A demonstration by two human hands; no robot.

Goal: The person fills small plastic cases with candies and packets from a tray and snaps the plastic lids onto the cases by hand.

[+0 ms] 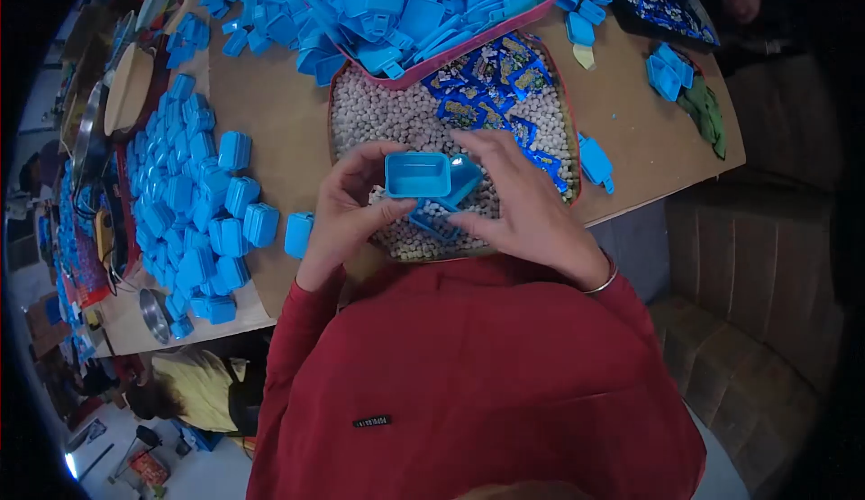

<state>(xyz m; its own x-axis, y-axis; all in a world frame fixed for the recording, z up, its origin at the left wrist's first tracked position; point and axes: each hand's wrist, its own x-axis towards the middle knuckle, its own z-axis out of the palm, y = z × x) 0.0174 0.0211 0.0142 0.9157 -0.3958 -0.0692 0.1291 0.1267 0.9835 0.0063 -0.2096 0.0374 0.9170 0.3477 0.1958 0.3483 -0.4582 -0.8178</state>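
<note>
My left hand (351,203) grips a small open blue plastic box (418,176) by its left end, thumb below and fingers above; its inside looks bare. Against its right side is a second blue plastic piece (465,177), tilted, with my right hand (523,198) curved around it, fingers above and thumb below. Whether the two pieces are joined I cannot tell. Just under them, another blue piece (434,222) with white pellets in it is partly hidden. Both hands are over a red-rimmed tray (577,162) of small white pellets (383,108) and shiny blue packets (487,77).
A second red-rimmed tray (423,77) heaped with blue plastic parts overlaps the far edge. Many closed blue boxes (198,203) are piled at left. A black tray (667,4) of packets, a green cloth (705,114) and another person's hand (743,0) are at right.
</note>
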